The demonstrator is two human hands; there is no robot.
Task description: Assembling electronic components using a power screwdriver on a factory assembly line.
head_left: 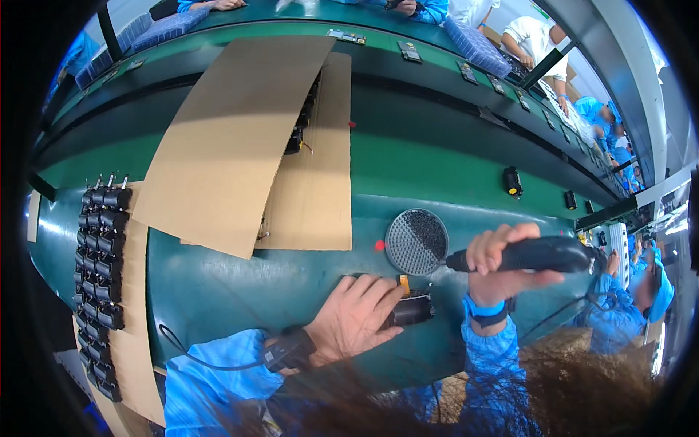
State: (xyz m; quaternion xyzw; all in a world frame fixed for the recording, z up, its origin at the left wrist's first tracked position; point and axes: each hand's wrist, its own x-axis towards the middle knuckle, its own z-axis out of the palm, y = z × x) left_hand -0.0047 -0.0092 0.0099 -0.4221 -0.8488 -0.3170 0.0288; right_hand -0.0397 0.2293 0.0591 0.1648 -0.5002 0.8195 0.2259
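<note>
My right hand (499, 266) is wrapped round a black electric screwdriver (542, 255), held nearly level with its bit pointing left. The bit end is at the right rim of a round grey ribbed dish (402, 250). Small dark screws (429, 229) fill the dish's right part. On the table, my left hand (357, 317) grips a black cylindrical part (413, 310) by its left side. An orange flat ribbon (404, 285) sticks up from that part beside my fingertips. A black wrist strap (287, 351) with a cord is on my left wrist.
Cardboard sheets (233, 131) lie at centre-left, with black parts partly hidden between them. Rows of black cylindrical parts (98, 284) stand on cardboard at far left. A conveyor (437, 156) runs across beyond, carrying another black part (512, 182). Circuit boards (410, 51) line a shelf; co-workers sit beyond and right.
</note>
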